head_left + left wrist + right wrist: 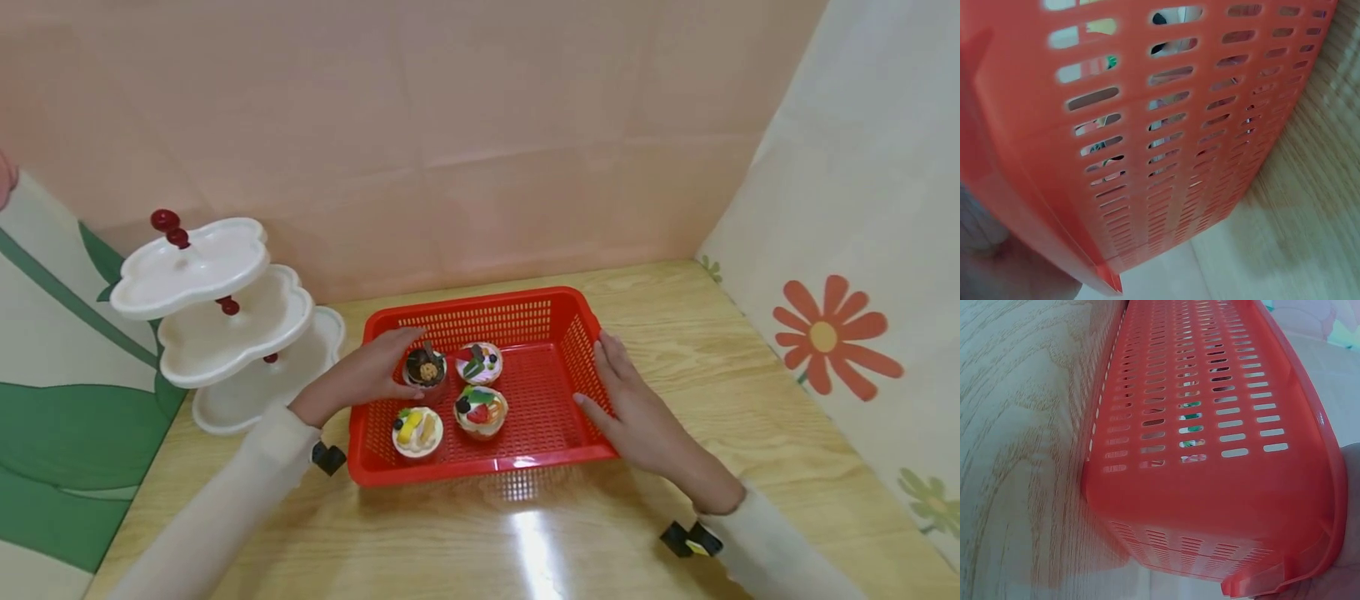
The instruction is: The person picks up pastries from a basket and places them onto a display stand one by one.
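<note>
Visibly rigid, the red plastic basket [483, 467], slot-walled and round-cornered, sits on the wood-grained counter [750, 417], just right of the scalloped, glossy white stand [243, 329]. Over its left edge, the left hand [372, 368] has fingers and thumb parted around the dark-topped cupcake [425, 369]; whether they touch it, I cannot tell. Three round cream-topped cupcakes [480, 412] sit close by, meshed floor stretching between them and the right rim, which the right hand [637, 417] holds, thumb inside.
</note>
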A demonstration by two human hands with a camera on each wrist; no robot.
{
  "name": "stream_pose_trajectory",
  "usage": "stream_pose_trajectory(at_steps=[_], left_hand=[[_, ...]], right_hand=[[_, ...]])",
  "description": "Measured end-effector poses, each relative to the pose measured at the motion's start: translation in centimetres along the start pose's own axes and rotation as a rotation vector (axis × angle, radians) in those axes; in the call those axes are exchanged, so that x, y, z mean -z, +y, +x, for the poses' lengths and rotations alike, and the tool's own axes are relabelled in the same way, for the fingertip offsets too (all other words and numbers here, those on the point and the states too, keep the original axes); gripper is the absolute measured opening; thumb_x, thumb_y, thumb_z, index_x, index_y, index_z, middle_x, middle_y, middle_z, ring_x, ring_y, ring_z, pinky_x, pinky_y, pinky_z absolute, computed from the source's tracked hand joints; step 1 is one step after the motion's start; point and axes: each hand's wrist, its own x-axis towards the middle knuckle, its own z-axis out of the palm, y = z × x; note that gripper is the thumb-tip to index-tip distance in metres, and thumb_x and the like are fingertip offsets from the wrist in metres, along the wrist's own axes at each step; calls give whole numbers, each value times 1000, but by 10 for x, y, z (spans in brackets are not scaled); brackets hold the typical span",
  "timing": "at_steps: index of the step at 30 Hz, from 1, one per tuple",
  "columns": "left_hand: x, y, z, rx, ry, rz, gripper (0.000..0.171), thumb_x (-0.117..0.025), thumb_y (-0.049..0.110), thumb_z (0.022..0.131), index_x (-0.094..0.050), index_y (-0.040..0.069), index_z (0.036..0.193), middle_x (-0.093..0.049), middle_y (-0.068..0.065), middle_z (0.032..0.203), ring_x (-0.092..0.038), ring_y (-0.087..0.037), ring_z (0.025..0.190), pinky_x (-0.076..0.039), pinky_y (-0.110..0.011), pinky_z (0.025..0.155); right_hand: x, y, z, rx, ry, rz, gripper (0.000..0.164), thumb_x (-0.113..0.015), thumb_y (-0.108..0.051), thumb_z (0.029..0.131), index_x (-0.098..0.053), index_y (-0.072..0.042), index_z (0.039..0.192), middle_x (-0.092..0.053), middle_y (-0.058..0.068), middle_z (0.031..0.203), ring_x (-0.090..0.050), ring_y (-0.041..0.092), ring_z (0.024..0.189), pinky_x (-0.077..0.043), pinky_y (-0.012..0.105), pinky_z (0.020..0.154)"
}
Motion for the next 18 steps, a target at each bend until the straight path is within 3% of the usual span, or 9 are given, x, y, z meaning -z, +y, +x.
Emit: stream_pose_trajectory(at_steps=[10, 18], left_hand=[[3, 2, 12, 33, -150, 81, 88, -90, 24, 79, -42, -5, 147, -52, -22, 144, -48, -38, 136, -41, -52, 112], [7, 0, 21, 44, -182, 55, 65, -91, 20, 77, -60, 1, 130, -67, -12, 123, -62, -30, 117, -50, -47, 103]], right_hand=[[0, -3, -1, 1, 3, 6, 81, -51, -42, 106, -13, 6, 158, 1, 14, 169, -3, 37, 155, -22, 64, 116], [-1, -1, -1, 8, 16, -10, 81, -52, -42, 105, -14, 6, 158, -4, 19, 168, -5, 37, 155, -25, 64, 115]])
